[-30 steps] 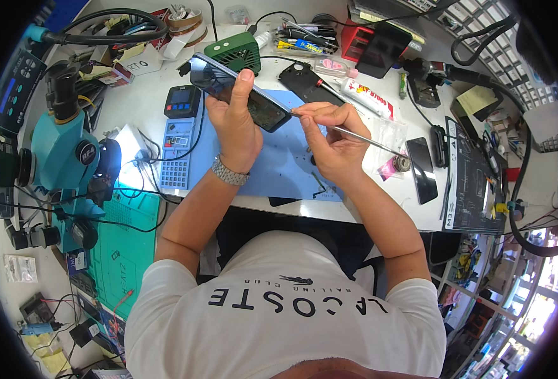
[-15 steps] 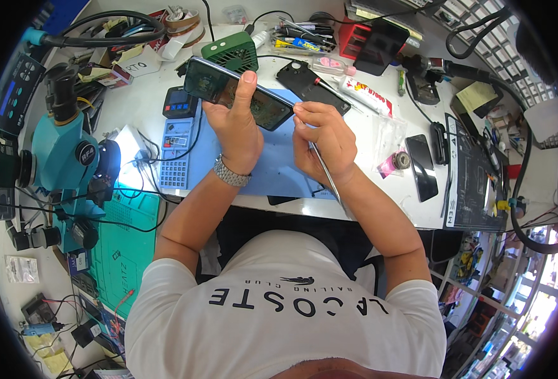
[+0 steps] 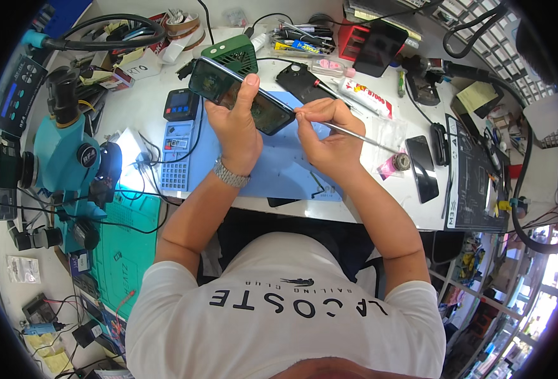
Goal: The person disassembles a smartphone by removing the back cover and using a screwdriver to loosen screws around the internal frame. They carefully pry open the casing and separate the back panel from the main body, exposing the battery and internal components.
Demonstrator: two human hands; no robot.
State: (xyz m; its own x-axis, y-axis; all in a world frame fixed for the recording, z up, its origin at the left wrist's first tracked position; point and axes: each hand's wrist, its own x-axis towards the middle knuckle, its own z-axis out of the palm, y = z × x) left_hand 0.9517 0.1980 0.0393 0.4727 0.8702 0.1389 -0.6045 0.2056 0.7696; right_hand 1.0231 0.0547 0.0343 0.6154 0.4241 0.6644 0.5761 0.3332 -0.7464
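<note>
My left hand (image 3: 239, 129) is wrapped round a dark smartphone (image 3: 267, 112), thumb across its dark glossy face, held tilted above the blue work mat (image 3: 272, 167). In my right hand (image 3: 334, 139) is a slim silver metal tool (image 3: 370, 140), pinched by thumb and fingers near its tip. That tip meets the phone's lower right corner or lies right at it; fingertips hide the exact contact. The tool's shaft points out to the right. Beyond my right hand lies a black phone back part (image 3: 298, 82), partly covered.
At the left stands a teal microscope (image 3: 70, 148). A green fan (image 3: 231, 54) is behind the phone. To the right are a white glue tube (image 3: 367, 95), a small jar (image 3: 401, 162) and another black phone (image 3: 422, 167). Cables (image 3: 190, 151) cross the left side.
The silver tool has swung from pointing down toward me to pointing out right, as my right hand turned. The phone has shifted slightly right and stays in my left hand.
</note>
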